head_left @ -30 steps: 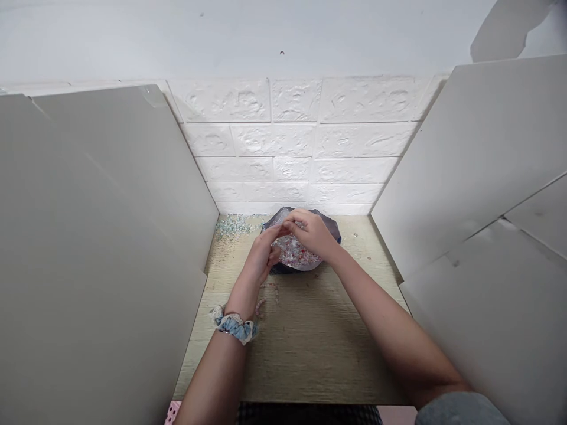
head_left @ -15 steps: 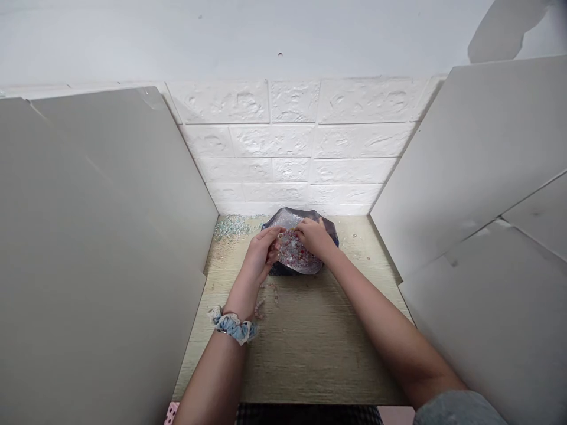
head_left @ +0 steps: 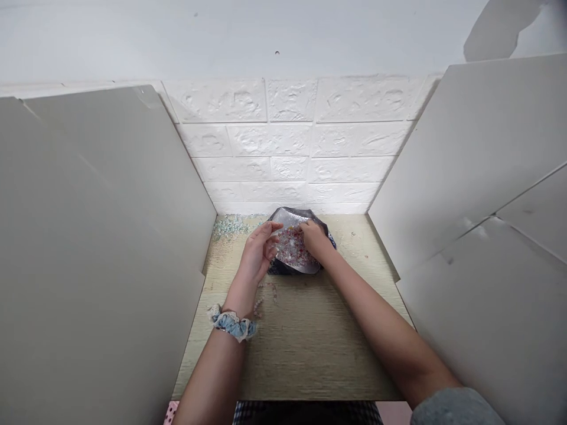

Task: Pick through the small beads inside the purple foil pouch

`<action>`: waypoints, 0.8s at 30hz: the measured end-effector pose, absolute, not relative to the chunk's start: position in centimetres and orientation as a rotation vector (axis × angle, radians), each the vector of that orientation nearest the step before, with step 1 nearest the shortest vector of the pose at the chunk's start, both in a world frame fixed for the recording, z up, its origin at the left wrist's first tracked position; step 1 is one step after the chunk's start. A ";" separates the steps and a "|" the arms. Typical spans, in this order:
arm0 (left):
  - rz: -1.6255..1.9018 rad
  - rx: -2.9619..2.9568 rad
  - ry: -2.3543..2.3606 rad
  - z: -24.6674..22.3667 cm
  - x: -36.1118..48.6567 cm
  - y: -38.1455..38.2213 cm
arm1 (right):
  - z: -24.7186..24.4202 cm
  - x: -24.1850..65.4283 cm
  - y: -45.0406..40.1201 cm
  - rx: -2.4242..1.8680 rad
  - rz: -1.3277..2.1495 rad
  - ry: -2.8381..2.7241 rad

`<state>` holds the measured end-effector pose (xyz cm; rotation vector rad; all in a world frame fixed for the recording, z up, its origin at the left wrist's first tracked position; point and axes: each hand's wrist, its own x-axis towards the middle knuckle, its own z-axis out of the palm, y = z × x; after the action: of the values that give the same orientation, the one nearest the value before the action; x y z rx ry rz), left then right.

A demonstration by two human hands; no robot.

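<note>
My left hand (head_left: pixel 258 251) is at the left edge of a dark bag with a silvery inside (head_left: pixel 287 217). Its fingers are curled, with the upper one reaching over the bag; anything thin between them is too small to make out. My right hand (head_left: pixel 314 239) dips its closed fingertips into a heap of small red, pink and clear beads (head_left: pixel 292 251) lying on the bag. Whether a bead is between those fingertips is hidden. Just below my left hand, a curved strand of pale pink beads (head_left: pixel 257 307) lies on the tabletop.
Pale green and clear beads (head_left: pixel 234 225) are scattered at the table's back left corner. Grey panels (head_left: pixel 110 236) (head_left: pixel 478 177) stand on both sides, and a white brick-patterned wall (head_left: pixel 290 141) closes the back. A few loose bits (head_left: pixel 353 234) lie at the right.
My hands have drawn apart. The right fingertips have moved away from the left ones and sit in the beads, while the left hand has shifted slightly left.
</note>
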<state>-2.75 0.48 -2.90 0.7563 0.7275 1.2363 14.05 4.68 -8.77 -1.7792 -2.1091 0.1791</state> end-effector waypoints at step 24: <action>1.226 0.704 0.736 -3.1 -2.6 0.6 | -8.4 13.1 4.7 -1.735 0.017 -2.337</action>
<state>-2.55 0.63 -3.12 0.7045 0.7364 1.2263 13.11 4.71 -8.37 -1.7352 -2.3375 0.0166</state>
